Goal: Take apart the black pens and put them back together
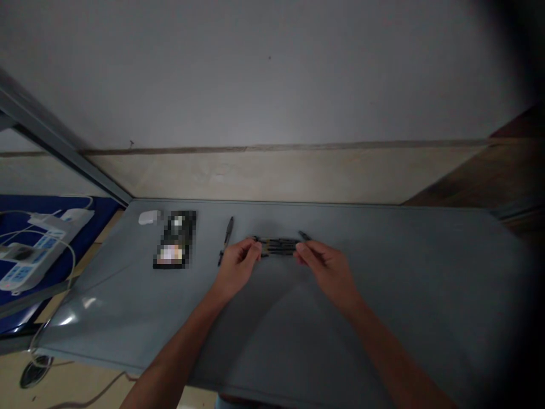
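Several dark pens [279, 246] lie side by side between my two hands, pointing left to right. My left hand [237, 264] has thumb and fingers closed on their left ends. On the right, my right hand [326, 267] pinches the other ends. One dark pen tip [304, 234] sticks out above the right fingers at a slant. Another dark pen [229, 232] lies apart on the table, just beyond my left hand, which hides part of it.
The grey table [170, 318] meets a wall at the back. Left of the pens lie a blurred-out dark rectangular object [175, 241] and a small white case [149, 217]. A white power strip [42, 250] with cables sits on a blue surface at far left.
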The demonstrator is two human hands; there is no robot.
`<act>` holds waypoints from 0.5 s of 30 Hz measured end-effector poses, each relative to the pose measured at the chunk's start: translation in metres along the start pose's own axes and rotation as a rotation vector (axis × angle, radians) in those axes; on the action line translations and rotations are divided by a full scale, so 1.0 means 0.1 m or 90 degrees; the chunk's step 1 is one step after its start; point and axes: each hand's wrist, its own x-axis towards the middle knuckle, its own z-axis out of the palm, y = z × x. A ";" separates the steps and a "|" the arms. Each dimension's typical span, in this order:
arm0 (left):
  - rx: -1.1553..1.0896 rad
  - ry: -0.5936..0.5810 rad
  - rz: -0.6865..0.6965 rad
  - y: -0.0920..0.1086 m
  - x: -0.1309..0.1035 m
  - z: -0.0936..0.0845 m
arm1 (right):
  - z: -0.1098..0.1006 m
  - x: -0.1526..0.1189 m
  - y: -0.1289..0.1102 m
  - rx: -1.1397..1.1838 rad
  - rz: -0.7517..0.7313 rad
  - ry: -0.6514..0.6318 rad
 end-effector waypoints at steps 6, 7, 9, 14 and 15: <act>-0.012 0.036 -0.043 -0.06 0.02 -0.01 | 0.01 0.01 0.02 0.000 -0.049 0.006; -0.005 0.033 -0.033 -0.05 0.02 -0.01 | 0.01 0.01 0.03 0.003 -0.046 0.003; 0.020 0.021 0.002 -0.04 0.02 -0.02 | 0.00 0.01 0.02 -0.003 -0.027 0.002; 0.037 -0.009 0.039 -0.02 0.02 -0.02 | -0.03 0.01 0.01 -0.043 0.004 0.023; 0.033 -0.007 0.032 -0.03 0.02 -0.02 | -0.03 0.01 0.01 -0.041 -0.003 0.021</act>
